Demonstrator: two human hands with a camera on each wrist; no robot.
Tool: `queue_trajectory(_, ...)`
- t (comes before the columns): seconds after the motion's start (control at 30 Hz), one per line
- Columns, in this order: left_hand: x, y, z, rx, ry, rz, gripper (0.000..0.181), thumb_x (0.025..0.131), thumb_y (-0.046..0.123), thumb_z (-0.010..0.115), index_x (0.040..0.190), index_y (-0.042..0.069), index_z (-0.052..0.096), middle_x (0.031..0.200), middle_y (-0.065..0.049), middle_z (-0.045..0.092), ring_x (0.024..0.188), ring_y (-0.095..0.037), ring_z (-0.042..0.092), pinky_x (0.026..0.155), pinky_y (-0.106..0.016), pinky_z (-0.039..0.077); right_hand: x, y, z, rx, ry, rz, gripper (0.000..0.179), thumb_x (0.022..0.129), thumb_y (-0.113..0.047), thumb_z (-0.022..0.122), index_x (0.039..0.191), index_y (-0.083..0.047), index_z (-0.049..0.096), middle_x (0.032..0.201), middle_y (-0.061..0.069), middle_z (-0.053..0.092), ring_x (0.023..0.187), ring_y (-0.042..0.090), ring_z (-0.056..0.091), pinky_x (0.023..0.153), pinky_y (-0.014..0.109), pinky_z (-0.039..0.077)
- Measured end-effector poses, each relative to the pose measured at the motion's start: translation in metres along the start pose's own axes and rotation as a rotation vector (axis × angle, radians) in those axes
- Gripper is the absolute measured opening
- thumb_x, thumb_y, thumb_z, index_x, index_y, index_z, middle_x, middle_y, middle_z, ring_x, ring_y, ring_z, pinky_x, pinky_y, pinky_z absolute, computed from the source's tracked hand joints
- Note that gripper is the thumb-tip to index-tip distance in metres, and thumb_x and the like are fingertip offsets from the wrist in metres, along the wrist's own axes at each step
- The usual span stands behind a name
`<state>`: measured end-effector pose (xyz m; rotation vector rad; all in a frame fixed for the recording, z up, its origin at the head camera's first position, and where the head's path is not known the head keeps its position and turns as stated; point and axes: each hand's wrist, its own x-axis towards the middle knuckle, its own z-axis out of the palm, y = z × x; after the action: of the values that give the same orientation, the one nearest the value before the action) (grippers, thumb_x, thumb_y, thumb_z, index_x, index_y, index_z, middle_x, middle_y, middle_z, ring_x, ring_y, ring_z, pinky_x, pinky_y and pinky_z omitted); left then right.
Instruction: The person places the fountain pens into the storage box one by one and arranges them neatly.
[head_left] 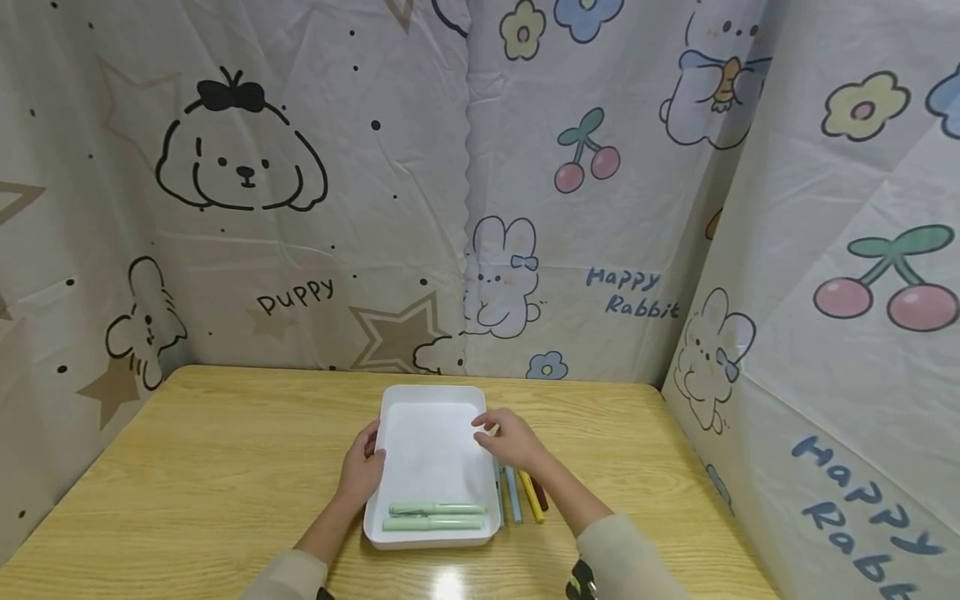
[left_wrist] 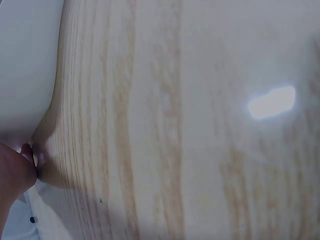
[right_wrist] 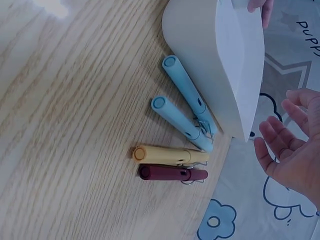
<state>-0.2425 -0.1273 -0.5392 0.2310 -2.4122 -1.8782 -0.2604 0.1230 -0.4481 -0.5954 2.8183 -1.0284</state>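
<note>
A shallow white tray (head_left: 431, 450) lies on the wooden table. Two light green pens (head_left: 435, 517) lie side by side across its near end. My left hand (head_left: 362, 473) grips the tray's left side, thumb over the rim and fingers outside. My right hand (head_left: 512, 442) hovers by the right rim, fingers loosely bent; in the right wrist view the hand (right_wrist: 295, 150) holds nothing. Beside the tray's right wall lie two light blue pens (right_wrist: 182, 122), a yellow pen (right_wrist: 170, 155) and a dark red pen (right_wrist: 170, 173), partly hidden in the head view by the right forearm.
The wooden table (head_left: 247, 467) extends on both sides of the tray. A printed cloth (head_left: 397, 167) with puppies, rabbits, flowers and cherries hangs along its back and sides. Light reflects off the table's near edge.
</note>
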Motion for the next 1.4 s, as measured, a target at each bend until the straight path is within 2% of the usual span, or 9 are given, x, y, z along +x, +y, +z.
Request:
queue_trajectory(0.17, 0.000, 0.000, 0.000, -0.001, -0.002, 0.005, 0.052, 0.094, 0.001, 0.038, 0.145, 0.005, 0.029, 0.142, -0.024, 0.038, 0.126, -0.036, 0.042, 0.101, -0.049, 0.041, -0.002, 0.006, -0.005, 0.012, 0.016, 0.043, 0.028, 0.091, -0.020, 0.057, 0.113, -0.004, 0.064, 0.108, 0.013, 0.060, 0.082, 0.018, 0.052, 0.066, 0.028, 0.046)
queue_trajectory(0.37, -0.002, 0.002, 0.000, -0.006, -0.003, -0.003, 0.052, 0.094, 0.001, 0.038, 0.145, 0.005, 0.029, 0.142, -0.024, 0.039, 0.126, -0.036, 0.042, 0.101, -0.048, 0.041, -0.004, 0.021, -0.008, 0.000, 0.055, 0.044, 0.027, 0.090, -0.018, 0.056, 0.112, -0.002, 0.064, 0.106, 0.016, 0.060, 0.081, 0.019, 0.055, 0.066, 0.030, 0.048)
queue_trajectory(0.63, -0.001, 0.003, 0.000, 0.005, 0.007, -0.014, 0.052, 0.094, 0.002, 0.039, 0.145, 0.006, 0.029, 0.142, -0.022, 0.040, 0.126, -0.035, 0.042, 0.101, -0.048, 0.041, -0.009, 0.034, -0.013, 0.040, 0.096, 0.147, 0.027, 0.091, -0.018, 0.056, 0.112, -0.003, 0.064, 0.111, 0.015, 0.058, 0.095, 0.025, 0.056, 0.071, 0.035, 0.050)
queue_trajectory(0.8, 0.000, 0.003, 0.000, 0.005, 0.014, -0.024, 0.052, 0.095, 0.004, 0.038, 0.146, 0.008, 0.030, 0.142, -0.021, 0.040, 0.125, -0.034, 0.043, 0.101, -0.048, 0.041, -0.012, 0.040, -0.015, 0.021, 0.108, 0.172, 0.027, 0.091, -0.017, 0.056, 0.112, -0.002, 0.064, 0.107, 0.015, 0.059, 0.090, 0.024, 0.055, 0.067, 0.034, 0.047)
queue_trajectory(1.1, -0.003, 0.004, 0.000, 0.007, 0.004, 0.002, 0.052, 0.094, 0.002, 0.039, 0.145, 0.005, 0.029, 0.142, -0.023, 0.039, 0.125, -0.036, 0.043, 0.100, -0.049, 0.041, -0.016, 0.055, -0.012, -0.008, 0.149, 0.241, 0.025, 0.089, -0.018, 0.057, 0.107, -0.003, 0.066, 0.100, 0.014, 0.062, 0.087, 0.023, 0.056, 0.066, 0.032, 0.046)
queue_trajectory(1.27, -0.003, 0.004, 0.000, 0.003, 0.009, 0.003, 0.052, 0.094, 0.001, 0.039, 0.145, 0.004, 0.030, 0.140, -0.023, 0.040, 0.123, -0.035, 0.044, 0.099, -0.048, 0.042, -0.017, 0.064, -0.010, 0.017, 0.149, 0.302, 0.025, 0.088, -0.017, 0.058, 0.107, -0.002, 0.065, 0.094, 0.012, 0.063, 0.079, 0.020, 0.055, 0.062, 0.030, 0.045)
queue_trajectory(1.4, -0.002, 0.003, 0.000, 0.004, 0.016, -0.001, 0.053, 0.094, 0.001, 0.039, 0.145, 0.005, 0.030, 0.140, -0.023, 0.041, 0.123, -0.035, 0.044, 0.099, -0.048, 0.042, -0.019, 0.067, -0.010, 0.015, 0.156, 0.319, 0.027, 0.087, -0.017, 0.059, 0.108, 0.000, 0.065, 0.094, 0.013, 0.064, 0.080, 0.020, 0.056, 0.065, 0.031, 0.046)
